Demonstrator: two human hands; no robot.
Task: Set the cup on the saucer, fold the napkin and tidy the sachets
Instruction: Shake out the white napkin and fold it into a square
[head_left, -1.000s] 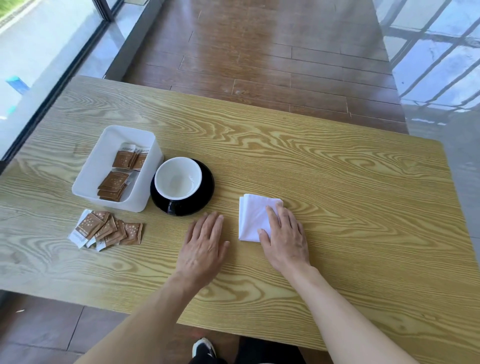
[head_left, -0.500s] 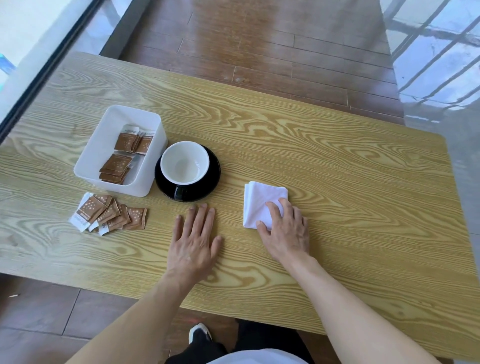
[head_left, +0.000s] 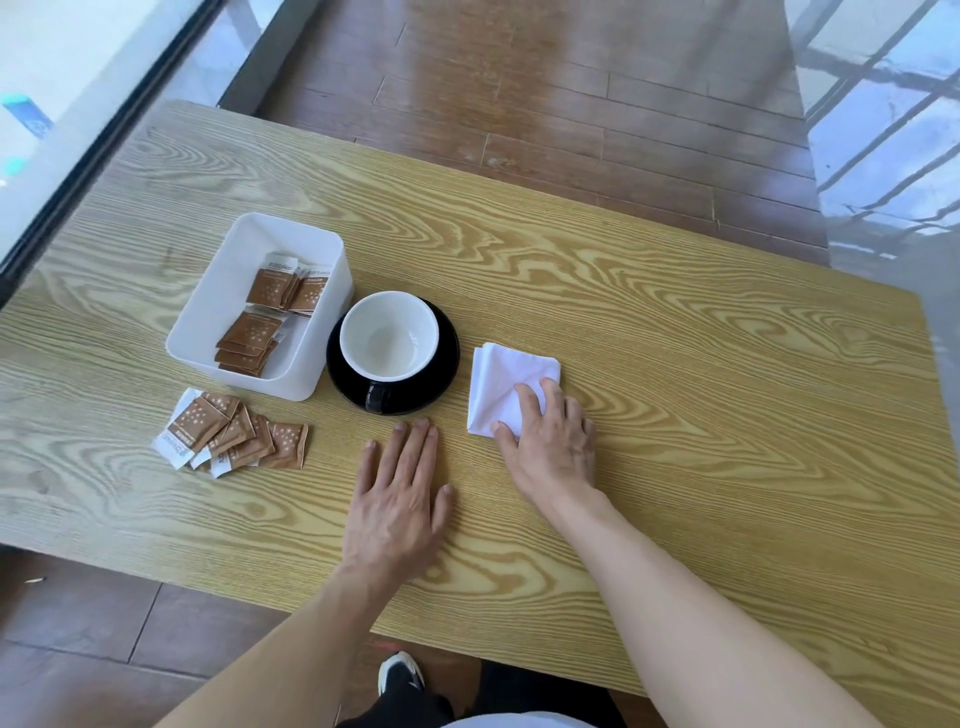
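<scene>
1. Cup (head_left: 388, 336), a white ceramic one with a black outside, sits on the round black saucer (head_left: 441, 358), its dark handle toward the person; that part of the task looks done.
2. The white cloth napkin (head_left: 501, 387) lies folded into a small square on the yellow wood-grain tabletop (head_left: 675, 364), just right of the saucer. Over the last second it has kept that shape and place, so the fold appears finished and is only being smoothed.
3. The right hand (head_left: 553, 441) has stayed on the napkin's near corner, fingers fairly straight and pressing flat, gripping nothing.
4. The left hand (head_left: 400, 493) has slid slightly leftward on the bare tabletop and rests flat, fingers extended, empty, just short of the saucer.
5. That drift probably points to the sachets next: a fan of loose brown paper sachets (head_left: 234, 436) lies beside the white rectangular plastic tray (head_left: 202, 322), which already holds several.
6. The napkin's near-right part is hidden under the right hand; sachet print is too small to read, and overlaps make counting them unreliable.
</scene>
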